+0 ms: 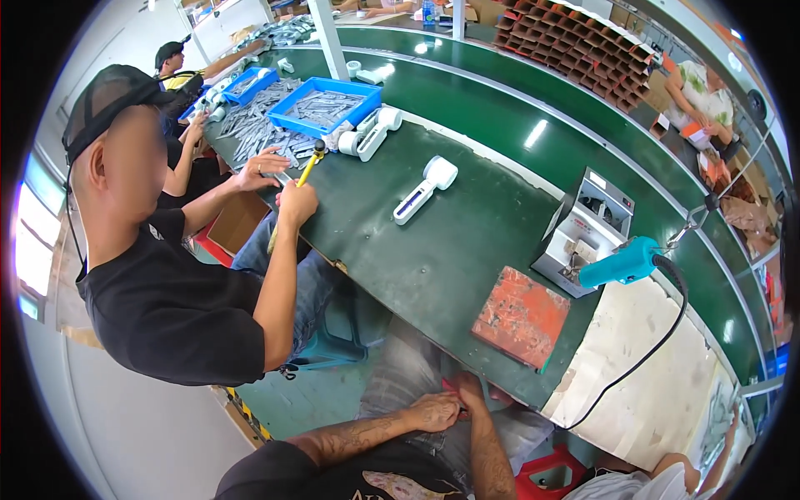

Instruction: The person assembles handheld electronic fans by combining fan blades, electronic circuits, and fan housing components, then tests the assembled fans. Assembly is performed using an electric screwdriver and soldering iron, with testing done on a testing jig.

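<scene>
My left hand [435,411] rests over my lap, its fingers curled in against my right hand [470,393]. Both hands are closed and close together below the bench edge. A bit of red shows beside them; whether they hold it I cannot make out. Nearest on the green-topped bench [400,283] lies a scuffed red-orange slab [522,318]. Farther off, a white handheld device [425,190] with a round head and a long slotted handle lies on its own. Neither hand touches these things.
A teal electric screwdriver [621,262] hangs on a black cable by a grey screw feeder [587,229]. At left, a co-worker holds a yellow-handled hammer [312,162]. Beyond are a blue tray [327,107] of grey strips, more white devices [372,133], and a green conveyor [533,133].
</scene>
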Demonstrator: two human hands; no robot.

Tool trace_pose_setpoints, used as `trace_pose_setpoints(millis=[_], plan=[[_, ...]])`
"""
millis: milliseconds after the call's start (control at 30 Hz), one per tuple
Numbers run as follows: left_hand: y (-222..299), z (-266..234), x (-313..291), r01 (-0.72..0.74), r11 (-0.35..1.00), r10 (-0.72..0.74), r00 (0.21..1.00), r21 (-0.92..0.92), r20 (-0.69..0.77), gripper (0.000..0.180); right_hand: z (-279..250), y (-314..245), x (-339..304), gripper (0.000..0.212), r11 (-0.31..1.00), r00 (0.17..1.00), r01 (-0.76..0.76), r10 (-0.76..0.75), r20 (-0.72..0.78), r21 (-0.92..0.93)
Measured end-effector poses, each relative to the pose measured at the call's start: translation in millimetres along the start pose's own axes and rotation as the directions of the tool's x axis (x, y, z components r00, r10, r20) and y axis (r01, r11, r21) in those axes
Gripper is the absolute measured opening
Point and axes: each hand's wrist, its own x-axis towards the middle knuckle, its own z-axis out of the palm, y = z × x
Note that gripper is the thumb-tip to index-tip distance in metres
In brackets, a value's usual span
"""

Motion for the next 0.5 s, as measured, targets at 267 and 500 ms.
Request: trace_pose_setpoints(millis=[267, 500], plan=[[-44.4, 29.2, 85.3, -0.121, 0.98, 0.081, 0.968, 0.157, 0.239, 0.046, 7.3, 86.1, 37.9, 0.038, 0.964, 0.822, 0.259, -0.19, -0.536, 0.054], [-19.1, 34.9, 105.7, -0.176, 0.984, 0.169, 0.964, 0.017, 0.207, 0.053, -27.9, 174.3, 34.2, 0.037, 0.846, 0.971, -0.106, 0.202, -0.13, 0.522]])
